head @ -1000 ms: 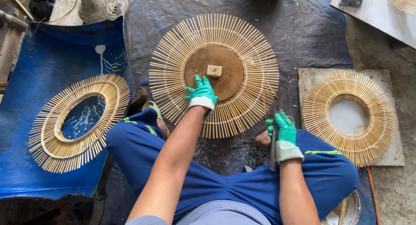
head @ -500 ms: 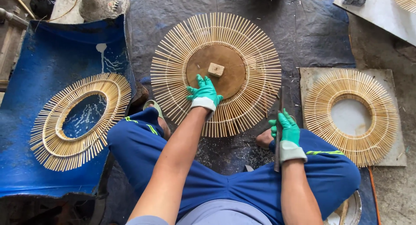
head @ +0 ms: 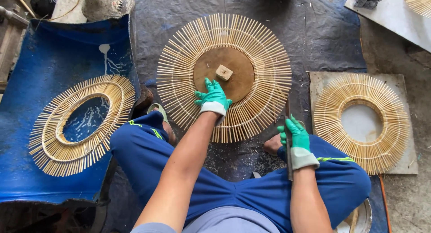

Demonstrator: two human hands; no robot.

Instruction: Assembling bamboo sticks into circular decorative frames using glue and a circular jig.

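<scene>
A large round sunburst frame of bamboo sticks [head: 265, 53] lies on the dark tarp in front of me, with a brown wooden disc [head: 238, 85] in its middle and a small wooden block [head: 224, 72] on the disc. My left hand [head: 213, 96], in a green glove, presses flat on the disc's near edge and the sticks. My right hand [head: 295, 135], also gloved, grips a long thin blade-like tool [head: 287, 112] upright beside the frame's lower right rim, above my right knee.
A smaller stick ring [head: 74, 125] rests on a blue curved plastic sheet [head: 54, 58] at left. Another stick ring [head: 361, 123] lies on a grey board [head: 404, 168] at right. A further board [head: 395, 13] sits at the top right. Wood shavings [head: 233, 150] scatter between my legs.
My left hand has slid slightly down and right on the disc. The right hand with the tool stays by the frame's rim; the view shifted a little.
</scene>
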